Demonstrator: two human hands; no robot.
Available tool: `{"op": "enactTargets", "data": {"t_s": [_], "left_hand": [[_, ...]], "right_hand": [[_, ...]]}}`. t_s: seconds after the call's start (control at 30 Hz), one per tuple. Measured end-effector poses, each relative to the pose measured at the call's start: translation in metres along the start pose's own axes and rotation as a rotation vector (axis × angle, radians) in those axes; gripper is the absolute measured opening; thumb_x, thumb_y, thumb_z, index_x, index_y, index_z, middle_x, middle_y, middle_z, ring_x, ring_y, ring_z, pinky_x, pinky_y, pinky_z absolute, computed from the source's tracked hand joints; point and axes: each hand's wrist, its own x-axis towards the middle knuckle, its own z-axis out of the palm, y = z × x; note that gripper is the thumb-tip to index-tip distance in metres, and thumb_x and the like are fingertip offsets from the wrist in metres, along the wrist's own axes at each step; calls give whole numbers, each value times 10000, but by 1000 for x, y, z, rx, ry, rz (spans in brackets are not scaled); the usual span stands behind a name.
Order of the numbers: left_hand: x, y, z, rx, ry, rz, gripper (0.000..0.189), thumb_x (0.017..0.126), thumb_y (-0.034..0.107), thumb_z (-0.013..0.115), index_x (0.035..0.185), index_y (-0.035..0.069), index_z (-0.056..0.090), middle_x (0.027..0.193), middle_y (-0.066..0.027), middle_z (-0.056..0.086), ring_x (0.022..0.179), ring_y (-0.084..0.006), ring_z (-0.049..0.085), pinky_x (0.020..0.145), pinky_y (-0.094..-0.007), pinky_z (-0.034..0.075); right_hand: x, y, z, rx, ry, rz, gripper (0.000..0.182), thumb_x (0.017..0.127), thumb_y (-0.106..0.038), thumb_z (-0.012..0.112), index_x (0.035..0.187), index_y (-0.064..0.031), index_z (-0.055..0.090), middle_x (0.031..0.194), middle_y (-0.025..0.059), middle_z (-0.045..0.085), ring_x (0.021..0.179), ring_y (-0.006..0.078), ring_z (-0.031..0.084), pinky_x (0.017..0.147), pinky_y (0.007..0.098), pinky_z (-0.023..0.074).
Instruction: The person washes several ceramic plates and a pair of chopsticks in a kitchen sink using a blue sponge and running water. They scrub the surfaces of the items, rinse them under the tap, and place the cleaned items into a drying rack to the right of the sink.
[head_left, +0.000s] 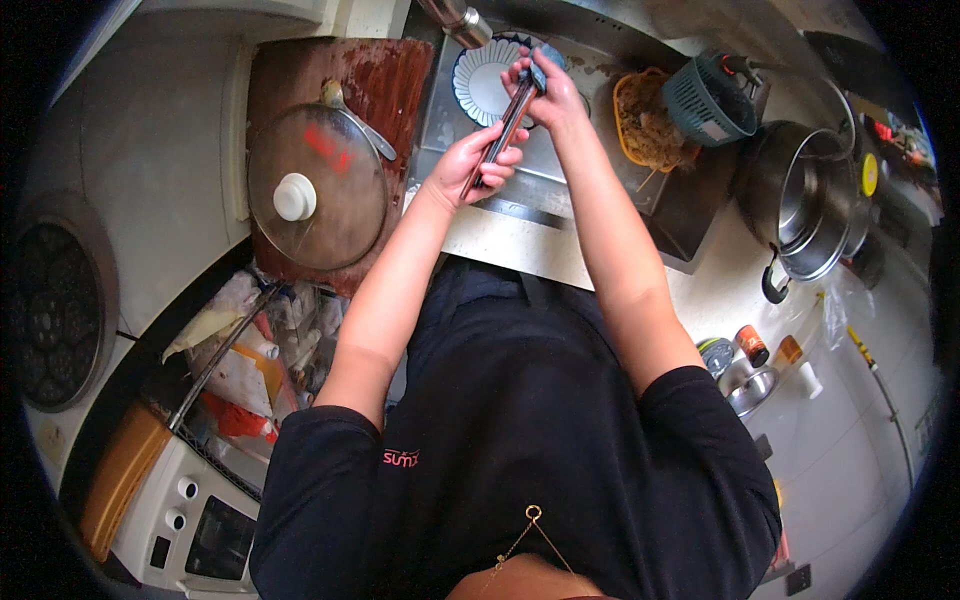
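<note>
My left hand (478, 161) grips a bundle of dark chopsticks (507, 133) around its lower part, over the front of a stainless steel sink (536, 171). At the bundle's upper end, my right hand (546, 86) holds a blue-grey cloth (535, 75) against the sticks. Behind the hands, a white plate with a fluted pattern and dark blue rim (480, 81) lies in the sink, below a metal faucet (469, 28). Part of the plate is hidden by my right hand and the cloth.
Right in the sink are an orange-rimmed strainer with food scraps (646, 124) and a teal plastic basket (709, 101). Metal pots (814, 202) stand further right. At left, a pan lid with a white knob (330, 214) and a peeler-like utensil (367, 131) lie on a wooden board (409, 82).
</note>
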Motion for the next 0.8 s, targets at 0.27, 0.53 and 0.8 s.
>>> {"op": "enactTargets", "data": {"t_s": [0.27, 0.53, 0.8], "left_hand": [[14, -4, -20, -181, 408, 445, 514, 1006, 470, 399, 1200, 13, 534, 1143, -175, 641, 1055, -307, 621, 969, -437, 489], [50, -12, -17, -239, 679, 519, 446, 945, 512, 473, 1088, 113, 612, 1114, -120, 660, 1028, -294, 621, 917, -443, 486], [62, -2, -14, 90, 570, 576, 392, 947, 308, 483, 1259, 85, 565, 1278, -139, 585, 1179, -301, 546, 1029, -441, 410]], "right_hand": [[-5, -2, 17, -517, -17, -433, 228, 978, -253, 563, 996, -25, 552, 793, 79, 615, 757, 234, 650, 770, 400, 572], [-50, 67, 31, -751, 90, -468, 265, 975, -266, 547, 848, -41, 607, 776, 78, 666, 701, 178, 666, 692, 321, 510], [-62, 64, -11, -1146, 214, -488, 198, 892, -216, 636, 909, -20, 644, 812, 76, 687, 740, 173, 643, 703, 342, 502]]}}
